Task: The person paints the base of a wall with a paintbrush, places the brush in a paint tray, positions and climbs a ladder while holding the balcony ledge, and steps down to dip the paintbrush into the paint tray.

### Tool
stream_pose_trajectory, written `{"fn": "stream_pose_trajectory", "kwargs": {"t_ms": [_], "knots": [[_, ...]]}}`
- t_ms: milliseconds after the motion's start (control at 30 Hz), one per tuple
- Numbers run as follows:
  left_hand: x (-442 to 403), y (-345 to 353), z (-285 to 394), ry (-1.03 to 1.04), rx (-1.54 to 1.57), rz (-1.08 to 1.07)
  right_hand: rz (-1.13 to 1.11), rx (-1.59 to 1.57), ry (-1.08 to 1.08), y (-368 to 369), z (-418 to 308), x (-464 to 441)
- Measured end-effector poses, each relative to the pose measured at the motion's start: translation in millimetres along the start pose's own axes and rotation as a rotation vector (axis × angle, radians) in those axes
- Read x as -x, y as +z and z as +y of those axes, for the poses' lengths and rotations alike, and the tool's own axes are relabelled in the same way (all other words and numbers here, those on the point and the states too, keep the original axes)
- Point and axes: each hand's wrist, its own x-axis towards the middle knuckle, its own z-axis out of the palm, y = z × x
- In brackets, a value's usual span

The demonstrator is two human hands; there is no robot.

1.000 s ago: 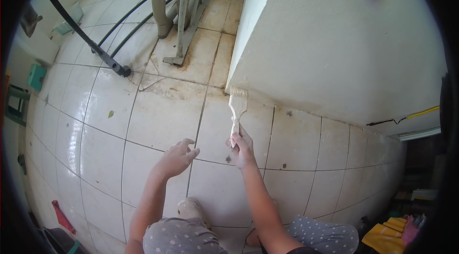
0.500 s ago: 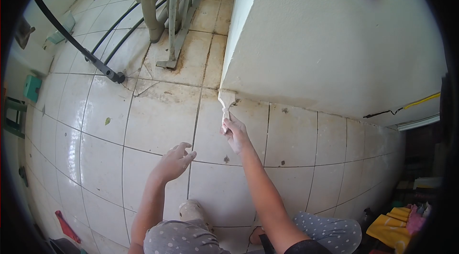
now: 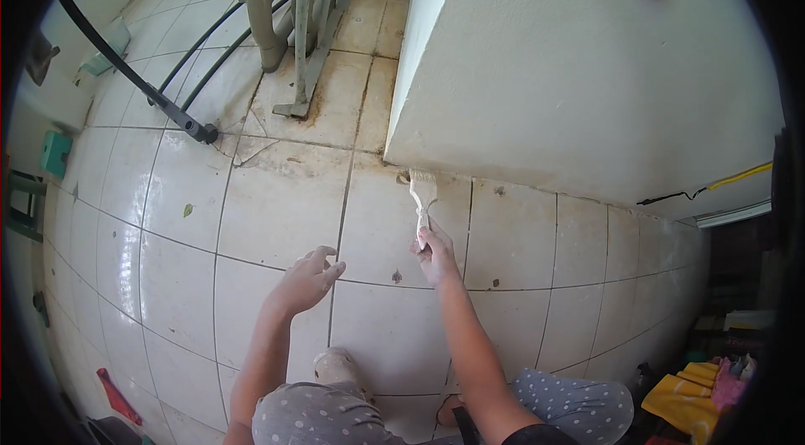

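My right hand [image 3: 436, 255] is closed around the handle of a whitish paintbrush [image 3: 423, 191]. The bristles point away from me, at the stained floor just in front of the base of the white wall [image 3: 587, 68]; whether they touch the tile I cannot tell. White residue covers the brush and my fingers. My left hand [image 3: 307, 280] hangs above the floor tiles [image 3: 277, 210] with nothing in it, its fingers apart and slightly bent. The wall's corner edge lies just left of and beyond the brush tip.
Metal frames [image 3: 298, 34] stand on the tiles beyond the wall corner, with a black-legged stand [image 3: 189, 122] to their left. A yellow cable [image 3: 738, 176] runs along the wall at right. Colourful cloths [image 3: 692, 399] lie at lower right, a red cloth [image 3: 117, 396] at lower left.
My right hand has drawn the paintbrush rightward and toward me, away from the wall's corner. My left hand has stayed almost in place.
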Motion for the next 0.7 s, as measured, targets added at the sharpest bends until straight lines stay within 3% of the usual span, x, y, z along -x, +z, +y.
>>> {"fn": "stream_pose_trajectory", "kwargs": {"t_ms": [300,600,700], "knots": [[0,-2,-1,0.02,-0.028,-0.042,-0.023,0.019,-0.03,-5,-19,-29],[2,1,2,0.059,-0.006,0.026,-0.13,-0.088,-0.209,-16,-25,37],[4,0,10,0.057,0.021,0.018,-0.051,-0.089,-0.176,-25,-20,34]]}}
